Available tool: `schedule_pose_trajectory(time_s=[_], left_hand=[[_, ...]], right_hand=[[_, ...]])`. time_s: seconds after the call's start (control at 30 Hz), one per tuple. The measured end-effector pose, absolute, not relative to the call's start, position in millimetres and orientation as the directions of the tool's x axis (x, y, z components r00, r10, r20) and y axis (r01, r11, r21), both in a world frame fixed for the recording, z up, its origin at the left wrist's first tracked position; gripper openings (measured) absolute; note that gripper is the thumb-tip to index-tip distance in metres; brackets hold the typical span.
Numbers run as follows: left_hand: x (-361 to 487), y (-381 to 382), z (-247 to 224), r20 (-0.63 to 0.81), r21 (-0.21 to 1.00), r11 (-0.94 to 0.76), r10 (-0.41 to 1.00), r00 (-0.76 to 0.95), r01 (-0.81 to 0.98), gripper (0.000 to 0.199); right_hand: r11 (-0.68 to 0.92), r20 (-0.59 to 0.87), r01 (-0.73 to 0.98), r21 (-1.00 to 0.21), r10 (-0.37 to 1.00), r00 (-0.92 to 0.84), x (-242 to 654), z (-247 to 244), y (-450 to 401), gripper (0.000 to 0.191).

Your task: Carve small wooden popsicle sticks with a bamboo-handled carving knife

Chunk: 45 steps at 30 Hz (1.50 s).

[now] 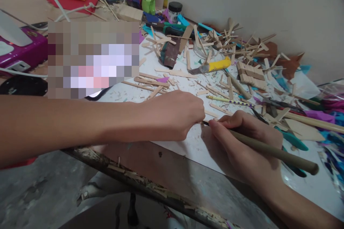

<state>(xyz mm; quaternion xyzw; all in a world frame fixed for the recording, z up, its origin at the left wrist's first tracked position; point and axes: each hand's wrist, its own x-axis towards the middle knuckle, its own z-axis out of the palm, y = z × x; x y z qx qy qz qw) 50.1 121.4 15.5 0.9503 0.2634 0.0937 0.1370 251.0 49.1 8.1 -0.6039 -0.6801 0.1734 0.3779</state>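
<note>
My right hand [242, 139] is closed round a long tool with a thick olive-brown round handle [271, 148]. Its thin dark tip points left and meets the fingers of my left hand [177, 114]. That left hand is closed, knuckles up, over the white sheet [172, 146]; whatever its fingers hold is hidden beneath them. Just beyond both hands lie loose wooden sticks [219, 109] and a pale pencil with purple dots [231, 101].
A yellow-handled cutter [219, 65], a stack of sticks [251, 75] and heaped sticks [231, 39] lie behind. Teal-handled scissors [292, 139] are at right. A blurred-out device and a purple power strip [27, 50] stand left. The table edge [129, 177] runs in front.
</note>
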Motion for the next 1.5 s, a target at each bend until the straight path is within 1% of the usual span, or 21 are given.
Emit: schedule_pose_trajectory(time_s=[0.1,0.17,0.3,0.47,0.53,0.57,0.67,0.73,0.8,0.87,0.93,1.13,1.27,1.37,1.5], left_hand=[[50,122,14,0.100,0.336,-0.808,0.541,0.835,0.484,0.020],[50,122,12,0.097,0.344,-0.803,0.547,0.832,0.487,0.020],[50,124,9,0.132,0.373,-0.803,0.541,0.830,0.464,0.020],[51,125,9,0.134,0.392,-0.800,0.539,0.832,0.455,0.019],[51,125,9,0.132,0.400,-0.794,0.543,0.829,0.457,0.018],[51,125,9,0.128,0.404,-0.791,0.546,0.828,0.459,0.017],[50,125,8,0.104,0.425,-0.773,0.559,0.823,0.471,0.015],[50,126,8,0.092,0.449,-0.755,0.572,0.815,0.479,0.012],[50,126,7,0.090,0.460,-0.748,0.575,0.813,0.478,0.011],[50,127,6,0.095,0.465,-0.751,0.569,0.817,0.469,0.011],[49,127,6,0.098,0.475,-0.749,0.566,0.818,0.462,0.011],[49,128,7,0.102,0.476,-0.752,0.562,0.821,0.456,0.011],[50,128,8,0.106,0.463,-0.760,0.559,0.823,0.456,0.011],[49,128,8,0.108,0.466,-0.759,0.560,0.822,0.456,0.012],[49,128,7,0.112,0.466,-0.760,0.559,0.821,0.454,0.012]], right_hand=[[0.232,0.308,0.738,-0.634,0.951,-0.035,252,7,48,0.035],[0.237,0.312,0.767,-0.596,0.949,-0.051,253,6,48,0.035],[0.268,0.362,0.837,-0.477,0.928,-0.091,257,6,50,0.033],[0.290,0.351,0.866,-0.408,0.925,-0.144,259,8,51,0.033],[0.270,0.336,0.865,-0.423,0.933,-0.127,259,10,52,0.033],[0.255,0.324,0.855,-0.452,0.940,-0.109,259,10,52,0.033],[0.205,0.287,0.786,-0.583,0.957,-0.036,257,11,53,0.037],[0.177,0.294,0.736,-0.654,0.955,0.032,254,12,54,0.039],[0.157,0.308,0.703,-0.693,0.947,0.093,250,13,55,0.038],[0.146,0.302,0.686,-0.713,0.947,0.112,246,15,56,0.036],[0.149,0.299,0.683,-0.715,0.949,0.105,243,17,57,0.034],[0.163,0.310,0.722,-0.672,0.948,0.074,241,22,56,0.029],[0.164,0.317,0.709,-0.685,0.944,0.088,239,22,56,0.028],[0.173,0.326,0.724,-0.668,0.943,0.074,238,21,56,0.026],[0.196,0.336,0.733,-0.651,0.941,0.046,242,19,56,0.030]])
